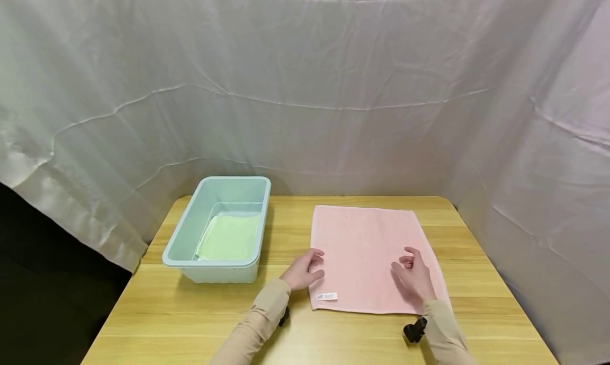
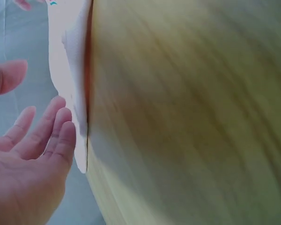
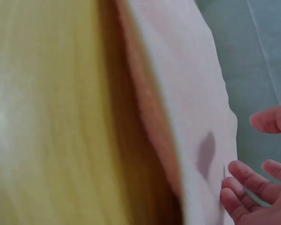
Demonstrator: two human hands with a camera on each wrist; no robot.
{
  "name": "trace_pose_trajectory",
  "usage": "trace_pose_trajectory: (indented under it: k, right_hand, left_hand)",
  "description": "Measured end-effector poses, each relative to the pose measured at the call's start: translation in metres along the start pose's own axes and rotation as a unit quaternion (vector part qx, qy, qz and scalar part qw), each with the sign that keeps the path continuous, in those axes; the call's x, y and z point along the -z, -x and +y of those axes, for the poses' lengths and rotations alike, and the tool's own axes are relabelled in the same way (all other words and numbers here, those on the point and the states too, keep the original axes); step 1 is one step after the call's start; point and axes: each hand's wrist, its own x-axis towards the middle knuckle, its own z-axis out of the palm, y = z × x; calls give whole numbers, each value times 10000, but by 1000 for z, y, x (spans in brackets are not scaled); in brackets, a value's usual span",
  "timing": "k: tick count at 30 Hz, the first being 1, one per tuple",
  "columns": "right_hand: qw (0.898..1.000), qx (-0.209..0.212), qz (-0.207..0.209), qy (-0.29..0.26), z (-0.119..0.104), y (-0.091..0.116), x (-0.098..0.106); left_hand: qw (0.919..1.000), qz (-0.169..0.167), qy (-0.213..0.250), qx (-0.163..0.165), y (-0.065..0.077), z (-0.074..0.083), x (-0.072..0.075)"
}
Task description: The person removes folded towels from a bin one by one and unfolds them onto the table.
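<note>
A pink towel [image 1: 364, 254] lies spread flat on the wooden table, a small white label [image 1: 327, 296] at its near left corner. My left hand [image 1: 302, 269] is at the towel's left edge, fingers loosely bent and nothing between them. Over the right part of the towel is my right hand [image 1: 413, 274], its fingers relaxed and spread from the thumb, casting a shadow on the cloth. Both wrist views show the left hand [image 2: 33, 154] and the right hand [image 3: 260, 187] beside the towel [image 3: 187, 93] with empty palms.
To the left stands a light blue plastic basin [image 1: 216, 272] with a folded pale green cloth [image 1: 230, 238] on its bottom. The wooden table [image 1: 190, 322] runs back to a grey curtain [image 1: 305, 89] that hangs behind and on both sides. Black wrist cameras sit under both sleeves.
</note>
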Motion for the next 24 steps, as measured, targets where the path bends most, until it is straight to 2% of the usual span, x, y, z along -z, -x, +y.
trace_pose_trajectory:
  k: [8, 15, 24]
  right_hand:
    - [9999, -20, -145, -41, 3, 1, 0]
    - [9992, -212, -259, -219, 8, -3, 6]
    - [9995, -286, -121, -49, 20, -15, 16]
  left_hand:
    - [9987, -294, -303, 292, -3, 7, -2]
    - [9981, -335, -460, 221, -13, 9, -9]
    - [9978, -438, -389, 309, -27, 12, -21]
